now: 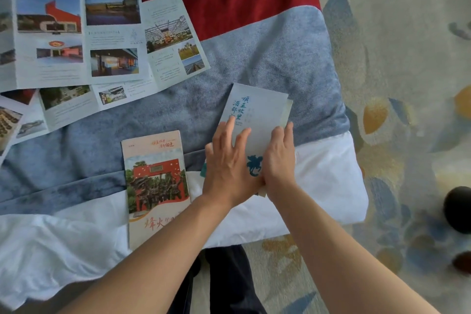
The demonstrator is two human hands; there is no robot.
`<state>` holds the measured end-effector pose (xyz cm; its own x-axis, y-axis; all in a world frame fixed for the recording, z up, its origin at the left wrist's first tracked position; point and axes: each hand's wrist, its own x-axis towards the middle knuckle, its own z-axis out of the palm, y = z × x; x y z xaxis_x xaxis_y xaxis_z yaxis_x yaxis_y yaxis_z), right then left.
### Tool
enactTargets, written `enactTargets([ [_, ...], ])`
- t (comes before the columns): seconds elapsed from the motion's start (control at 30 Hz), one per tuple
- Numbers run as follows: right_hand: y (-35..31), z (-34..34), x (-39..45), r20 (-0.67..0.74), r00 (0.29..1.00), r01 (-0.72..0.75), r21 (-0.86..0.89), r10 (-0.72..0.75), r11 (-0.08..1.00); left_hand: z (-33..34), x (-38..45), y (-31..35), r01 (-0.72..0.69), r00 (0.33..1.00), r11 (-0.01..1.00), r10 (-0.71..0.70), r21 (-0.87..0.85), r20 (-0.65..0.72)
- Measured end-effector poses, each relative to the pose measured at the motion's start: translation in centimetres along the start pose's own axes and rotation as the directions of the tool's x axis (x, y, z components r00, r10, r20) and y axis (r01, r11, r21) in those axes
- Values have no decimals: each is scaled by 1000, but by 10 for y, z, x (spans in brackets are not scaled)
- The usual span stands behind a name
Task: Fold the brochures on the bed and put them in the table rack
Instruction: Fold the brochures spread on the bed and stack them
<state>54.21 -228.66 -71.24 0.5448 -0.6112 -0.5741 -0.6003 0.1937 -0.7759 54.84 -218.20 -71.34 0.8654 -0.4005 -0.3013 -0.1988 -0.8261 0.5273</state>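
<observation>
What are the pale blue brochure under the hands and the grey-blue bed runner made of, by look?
Pale blue brochure: thin paper or light card, matte; it holds crisp folded edges and shows no glare. Grey-blue bed runner: soft napped fabric, probably velvet or chenille; its surface shades unevenly in mottled patches.
</observation>
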Motion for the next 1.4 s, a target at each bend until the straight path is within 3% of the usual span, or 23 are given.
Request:
enactTargets([
  [0.13,3,-3,-1,61,998,-21,-94,27,995,-2,-1,-8,-38,999,998,40,-41,28],
  [0.23,0,-7,1,39,999,-21,-79,24,997,-2,-6,-12,-40,999,984,37,-174,-21],
  [0.33,-6,-10,4,22,997,-76,-29,77,997,-7,-9,-23,66,986,945,-110,-321,-122],
  [0.4,-9,-5,1,75,993,-88,-41,91,995,-16,-4,-33,220,951,861,-294,-458,-97],
  [0.5,-14,15,-10,188,981,-23,-95,41,995,-30,6,-49,445,845,606,-528,-659,85],
  [0.6,-10,39,-22,242,970,32,-176,12,984,-39,5,-71,465,766,454,-637,-760,88],
  [0.7,1,57,-35,274,961,115,-309,-27,944,-50,0,-87,440,715,400,-697,-804,45],
  [0.9,21,81,-63,321,946,201,-450,-53,870,-64,-20,-122,407,772,622,-626,-669,-112],
  [1.03,29,96,-83,384,917,331,-573,-111,750,-68,-45,-155,398,825,783,-533,-477,-188],
  [1.27,39,94,-102,481,865,479,-701,-146,529,-73,-90,-193,299,917,932,-340,-207,-207],
  [1.4,42,93,-104,451,879,475,-815,-153,332,-69,-96,-198,186,965,980,-196,-74,-172],
])
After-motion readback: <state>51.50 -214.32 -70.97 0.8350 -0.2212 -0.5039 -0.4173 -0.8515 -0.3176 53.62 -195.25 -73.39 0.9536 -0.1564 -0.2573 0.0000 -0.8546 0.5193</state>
